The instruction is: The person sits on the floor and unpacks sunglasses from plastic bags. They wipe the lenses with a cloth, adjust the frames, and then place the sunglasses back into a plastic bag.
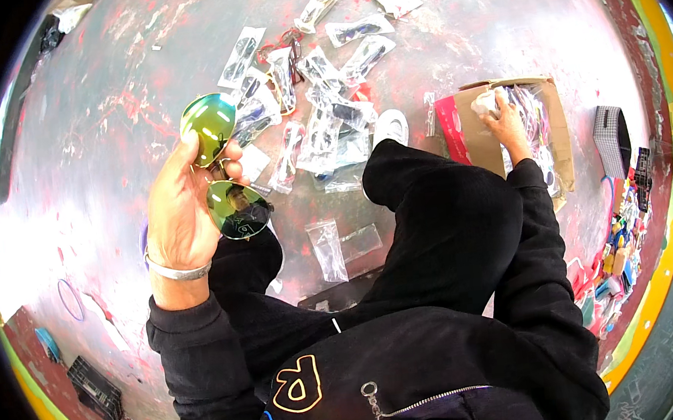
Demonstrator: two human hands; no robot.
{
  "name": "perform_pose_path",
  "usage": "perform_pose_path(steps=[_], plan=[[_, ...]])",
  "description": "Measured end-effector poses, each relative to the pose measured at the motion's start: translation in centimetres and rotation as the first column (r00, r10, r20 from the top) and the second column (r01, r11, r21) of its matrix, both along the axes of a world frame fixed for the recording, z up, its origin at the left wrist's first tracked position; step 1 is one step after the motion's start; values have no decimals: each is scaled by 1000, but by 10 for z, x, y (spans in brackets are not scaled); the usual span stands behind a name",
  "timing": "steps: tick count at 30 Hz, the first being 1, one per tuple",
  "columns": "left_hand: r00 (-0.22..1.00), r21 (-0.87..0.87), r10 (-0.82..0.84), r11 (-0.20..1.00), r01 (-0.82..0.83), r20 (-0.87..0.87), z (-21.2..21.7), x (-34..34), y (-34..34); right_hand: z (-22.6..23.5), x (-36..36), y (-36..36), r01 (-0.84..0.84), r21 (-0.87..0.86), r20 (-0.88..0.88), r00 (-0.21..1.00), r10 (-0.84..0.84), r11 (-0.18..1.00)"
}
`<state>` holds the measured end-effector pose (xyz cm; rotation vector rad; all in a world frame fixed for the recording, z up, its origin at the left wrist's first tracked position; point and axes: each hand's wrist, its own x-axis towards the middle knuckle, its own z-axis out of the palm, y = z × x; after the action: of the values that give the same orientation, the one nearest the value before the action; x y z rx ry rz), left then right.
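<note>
My left hand (pixel 176 208) is raised on the left, closed on a pair of sunglasses (pixel 213 126) with round, mirrored yellow-green lenses. Its fingers grip the frame between the two lenses, which are tilted one above the other. A reflection shows in the lower lens. Over on the right, my right hand (pixel 510 124) is inside an open cardboard box (pixel 559 118). Its fingers are curled at a crumpled whitish piece (pixel 486 102) near the box's far left corner; what exactly they grip is not clear. Clear packets with colourful contents (pixel 532 117) fill the box beside that hand.
Several glasses in clear sleeves (pixel 322 131) lie in a loose heap on the worn floor ahead. Two clear sleeves (pixel 327 251) are between my legs. A grey checked case (pixel 611 142) and a pile of small colourful items (pixel 616 253) lie right; a black crate (pixel 95 393) sits lower left.
</note>
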<state>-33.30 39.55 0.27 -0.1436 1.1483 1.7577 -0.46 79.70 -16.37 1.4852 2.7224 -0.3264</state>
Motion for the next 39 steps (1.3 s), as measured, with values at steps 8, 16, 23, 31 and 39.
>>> perform_pose_path(steps=[8, 16, 23, 31, 39], plan=[[999, -30, 14, 999, -15, -40, -2, -2, 1, -18, 8, 13, 1, 74, 109, 994, -9, 997], [994, 89, 93, 991, -97, 54, -4, -3, -2, 2, 26, 22, 336, -5, -445, 843, -303, 942], [987, 212, 106, 969, -130, 119, -17, -8, -3, 143, -27, -3, -206, -652, -754, 77, -652, 730], [970, 378, 38, 917, -129, 239, -30, -2, 9, 255, -182, -222, -655, -75, -870, 411, 271, 752], [964, 451, -54, 890, -71, 260, -23, 11, 13, 194, -241, -289, -629, 227, -642, 478, 600, 744]])
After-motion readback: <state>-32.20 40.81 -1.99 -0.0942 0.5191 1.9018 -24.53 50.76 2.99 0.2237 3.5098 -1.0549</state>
